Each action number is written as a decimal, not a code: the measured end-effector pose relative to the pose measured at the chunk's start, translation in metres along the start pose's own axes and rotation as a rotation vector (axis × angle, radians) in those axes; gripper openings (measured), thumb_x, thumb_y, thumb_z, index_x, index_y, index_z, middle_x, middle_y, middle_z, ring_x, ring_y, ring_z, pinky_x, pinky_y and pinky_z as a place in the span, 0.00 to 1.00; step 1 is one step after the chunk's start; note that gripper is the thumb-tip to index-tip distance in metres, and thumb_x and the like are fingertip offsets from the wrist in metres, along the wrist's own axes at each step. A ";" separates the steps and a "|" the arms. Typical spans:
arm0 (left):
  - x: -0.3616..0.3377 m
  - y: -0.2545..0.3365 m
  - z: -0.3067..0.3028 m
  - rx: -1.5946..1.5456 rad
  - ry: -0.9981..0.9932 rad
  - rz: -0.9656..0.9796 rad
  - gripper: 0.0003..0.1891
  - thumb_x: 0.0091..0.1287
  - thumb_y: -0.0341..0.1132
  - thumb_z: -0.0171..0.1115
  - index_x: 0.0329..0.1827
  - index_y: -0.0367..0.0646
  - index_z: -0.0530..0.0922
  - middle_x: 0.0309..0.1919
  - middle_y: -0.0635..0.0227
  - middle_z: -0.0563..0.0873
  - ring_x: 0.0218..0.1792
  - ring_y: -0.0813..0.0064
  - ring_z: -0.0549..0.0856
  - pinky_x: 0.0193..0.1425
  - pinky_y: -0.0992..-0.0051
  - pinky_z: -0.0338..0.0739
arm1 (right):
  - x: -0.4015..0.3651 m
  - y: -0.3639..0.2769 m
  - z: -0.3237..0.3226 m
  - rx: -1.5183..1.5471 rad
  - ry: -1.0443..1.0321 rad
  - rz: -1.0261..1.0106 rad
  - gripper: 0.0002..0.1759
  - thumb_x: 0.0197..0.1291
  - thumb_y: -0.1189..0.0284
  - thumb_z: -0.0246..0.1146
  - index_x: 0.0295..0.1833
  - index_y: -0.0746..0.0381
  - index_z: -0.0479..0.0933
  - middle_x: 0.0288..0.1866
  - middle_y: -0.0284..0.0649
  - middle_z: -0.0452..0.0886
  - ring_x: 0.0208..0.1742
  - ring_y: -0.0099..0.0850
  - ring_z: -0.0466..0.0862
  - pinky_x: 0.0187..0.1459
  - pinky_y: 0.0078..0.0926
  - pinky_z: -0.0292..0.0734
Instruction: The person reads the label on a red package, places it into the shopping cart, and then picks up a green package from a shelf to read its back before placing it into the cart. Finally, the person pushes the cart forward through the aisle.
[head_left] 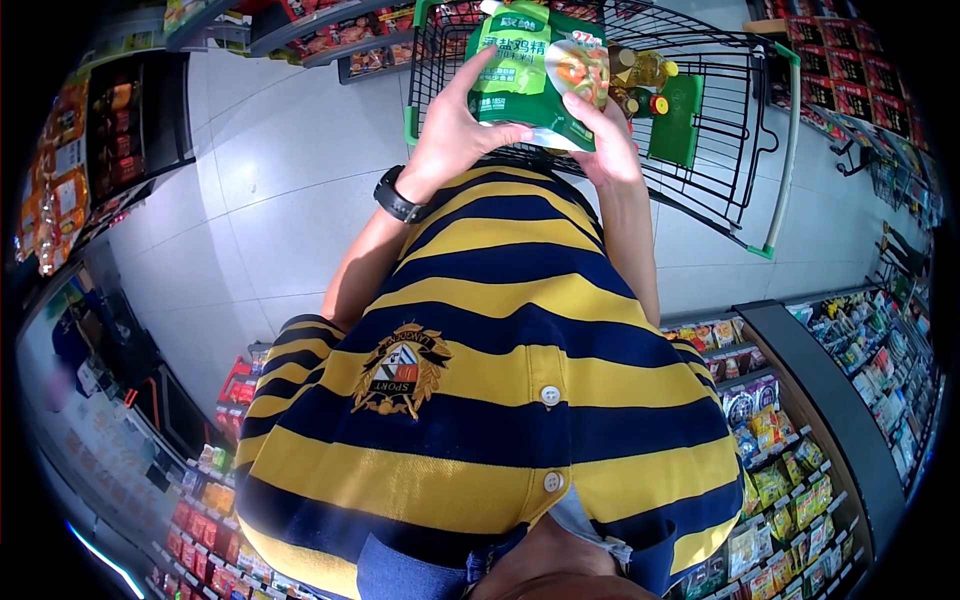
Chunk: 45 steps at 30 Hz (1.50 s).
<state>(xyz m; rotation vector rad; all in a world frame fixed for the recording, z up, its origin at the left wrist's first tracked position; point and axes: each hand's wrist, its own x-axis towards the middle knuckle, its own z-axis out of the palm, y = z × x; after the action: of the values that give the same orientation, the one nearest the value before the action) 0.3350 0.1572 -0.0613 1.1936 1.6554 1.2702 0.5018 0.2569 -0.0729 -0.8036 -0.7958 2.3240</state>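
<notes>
A green pouch of chicken seasoning (520,85) with a food picture on its front is held up over the near end of the shopping cart. My left hand (455,130), with a black watch on its wrist, grips the pouch's left side and lower corner. On the opposite edge, my right hand (608,140) is closed with the thumb pressed on the front. Behind and right of the pouch, bottles of yellow oil (652,70) and a dark bottle with a red cap (645,104) lie in the cart. The pouch hides part of the cart's inside.
The black wire shopping cart (740,190) has green corners and a pale green bar on its right; a green panel (677,122) is inside it. Shelves of red packets (850,75) stand at right, snack shelves (775,470) at lower right, and more shelving (120,150) at left. Pale tiles (260,200) cover the floor.
</notes>
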 end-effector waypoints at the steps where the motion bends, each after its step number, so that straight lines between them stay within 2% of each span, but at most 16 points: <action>1: -0.002 0.002 0.002 0.101 0.030 0.006 0.51 0.38 0.37 0.81 0.68 0.35 0.62 0.62 0.54 0.72 0.61 0.68 0.73 0.63 0.72 0.70 | 0.000 0.000 0.001 0.001 0.000 0.001 0.26 0.56 0.76 0.64 0.60 0.70 0.66 0.53 0.43 0.77 0.53 0.30 0.78 0.54 0.28 0.74; 2: -0.004 0.003 0.004 0.169 0.099 0.042 0.49 0.36 0.35 0.82 0.66 0.37 0.66 0.59 0.54 0.75 0.58 0.69 0.76 0.62 0.71 0.71 | -0.001 -0.001 0.003 -0.020 -0.004 -0.027 0.27 0.55 0.77 0.64 0.60 0.70 0.65 0.54 0.42 0.76 0.54 0.30 0.77 0.55 0.27 0.73; 7: -0.010 0.017 0.005 0.202 0.155 0.048 0.45 0.39 0.30 0.80 0.65 0.37 0.67 0.57 0.55 0.77 0.57 0.70 0.77 0.61 0.72 0.72 | -0.004 0.001 0.006 -0.091 -0.007 -0.096 0.26 0.57 0.77 0.63 0.61 0.70 0.64 0.53 0.45 0.77 0.52 0.30 0.79 0.53 0.28 0.76; 14: -0.012 0.008 0.009 0.134 0.294 0.107 0.40 0.43 0.24 0.75 0.64 0.38 0.68 0.56 0.57 0.77 0.53 0.72 0.79 0.58 0.74 0.74 | -0.012 0.001 0.019 -0.144 -0.010 -0.135 0.27 0.56 0.78 0.65 0.60 0.67 0.65 0.55 0.40 0.76 0.55 0.28 0.76 0.58 0.29 0.70; 21: -0.012 0.013 -0.001 0.153 0.259 0.186 0.37 0.45 0.21 0.72 0.63 0.38 0.69 0.56 0.58 0.78 0.54 0.72 0.79 0.58 0.75 0.74 | -0.007 0.005 0.005 -0.135 -0.073 -0.144 0.31 0.55 0.79 0.65 0.64 0.67 0.62 0.59 0.42 0.73 0.59 0.32 0.73 0.59 0.32 0.70; 23: -0.012 0.016 0.001 0.132 0.311 0.222 0.35 0.43 0.18 0.68 0.60 0.42 0.73 0.46 0.57 0.82 0.46 0.68 0.83 0.52 0.74 0.77 | -0.004 0.005 -0.002 -0.093 -0.100 -0.133 0.32 0.55 0.80 0.64 0.65 0.67 0.60 0.59 0.43 0.72 0.60 0.34 0.73 0.59 0.34 0.71; 30: -0.010 0.015 0.001 0.133 0.259 0.268 0.36 0.43 0.16 0.63 0.62 0.42 0.72 0.47 0.56 0.82 0.46 0.66 0.83 0.52 0.73 0.77 | -0.005 0.001 -0.008 -0.010 -0.115 -0.086 0.33 0.56 0.79 0.64 0.65 0.68 0.58 0.60 0.46 0.71 0.60 0.36 0.74 0.58 0.37 0.73; 32: -0.008 0.021 -0.007 0.211 0.074 0.137 0.39 0.43 0.21 0.70 0.64 0.42 0.69 0.52 0.53 0.79 0.52 0.60 0.80 0.56 0.68 0.75 | -0.005 0.001 -0.012 -0.041 -0.109 -0.110 0.33 0.55 0.78 0.64 0.65 0.68 0.59 0.59 0.46 0.72 0.59 0.35 0.75 0.57 0.35 0.73; 33: -0.008 0.025 -0.010 0.211 0.075 0.139 0.39 0.43 0.21 0.70 0.64 0.42 0.69 0.52 0.53 0.79 0.52 0.60 0.80 0.56 0.68 0.75 | -0.005 0.000 -0.012 -0.042 -0.110 -0.112 0.33 0.55 0.78 0.64 0.65 0.68 0.59 0.59 0.46 0.72 0.59 0.35 0.75 0.57 0.35 0.73; 35: -0.010 0.033 -0.014 0.296 -0.072 0.144 0.45 0.43 0.31 0.76 0.67 0.38 0.63 0.63 0.51 0.70 0.64 0.64 0.72 0.62 0.70 0.71 | -0.008 -0.003 -0.012 -0.107 -0.094 -0.144 0.34 0.54 0.78 0.65 0.65 0.68 0.59 0.59 0.45 0.73 0.59 0.34 0.75 0.58 0.33 0.72; 36: -0.010 0.032 -0.016 0.248 -0.099 0.135 0.44 0.44 0.39 0.77 0.66 0.37 0.65 0.64 0.51 0.69 0.65 0.62 0.70 0.62 0.67 0.71 | -0.009 -0.003 -0.011 -0.118 -0.098 -0.181 0.34 0.53 0.77 0.66 0.64 0.69 0.60 0.59 0.44 0.73 0.58 0.33 0.75 0.59 0.32 0.71; 37: -0.012 0.031 -0.016 0.246 -0.101 0.140 0.44 0.44 0.39 0.77 0.66 0.37 0.65 0.64 0.51 0.69 0.65 0.62 0.70 0.62 0.67 0.71 | -0.009 -0.004 -0.011 -0.121 -0.095 -0.185 0.34 0.53 0.77 0.66 0.64 0.69 0.60 0.59 0.44 0.73 0.58 0.33 0.75 0.59 0.32 0.71; 40: -0.014 0.029 -0.013 0.385 0.209 0.224 0.35 0.52 0.44 0.73 0.60 0.35 0.71 0.62 0.51 0.70 0.60 0.59 0.73 0.59 0.64 0.73 | -0.011 -0.006 -0.010 -0.269 -0.056 -0.229 0.31 0.52 0.77 0.68 0.62 0.68 0.64 0.57 0.42 0.75 0.56 0.30 0.76 0.56 0.29 0.71; 41: -0.014 0.031 -0.013 0.385 0.210 0.226 0.35 0.52 0.44 0.73 0.60 0.35 0.71 0.62 0.51 0.70 0.60 0.59 0.73 0.59 0.64 0.73 | -0.013 -0.008 -0.004 -0.271 -0.057 -0.231 0.31 0.52 0.77 0.68 0.62 0.68 0.64 0.57 0.42 0.75 0.56 0.30 0.76 0.56 0.29 0.71; 44: -0.014 0.044 -0.011 0.299 0.103 0.204 0.31 0.55 0.44 0.70 0.58 0.35 0.72 0.62 0.52 0.70 0.59 0.61 0.75 0.59 0.65 0.73 | -0.015 -0.013 0.014 -0.455 -0.020 -0.366 0.22 0.53 0.81 0.65 0.55 0.69 0.71 0.49 0.37 0.79 0.49 0.24 0.79 0.51 0.24 0.74; 45: -0.015 0.042 -0.005 0.137 0.045 0.104 0.38 0.55 0.47 0.71 0.63 0.35 0.67 0.64 0.52 0.68 0.63 0.61 0.71 0.62 0.64 0.70 | -0.017 -0.015 0.022 -0.616 0.012 -0.411 0.21 0.53 0.79 0.66 0.54 0.66 0.72 0.47 0.39 0.81 0.46 0.25 0.81 0.48 0.24 0.76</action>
<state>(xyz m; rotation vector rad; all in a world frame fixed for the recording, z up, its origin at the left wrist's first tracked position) 0.3446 0.1451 -0.0195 1.3583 1.7562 1.2717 0.5028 0.2483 -0.0433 -0.7989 -1.5468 1.7157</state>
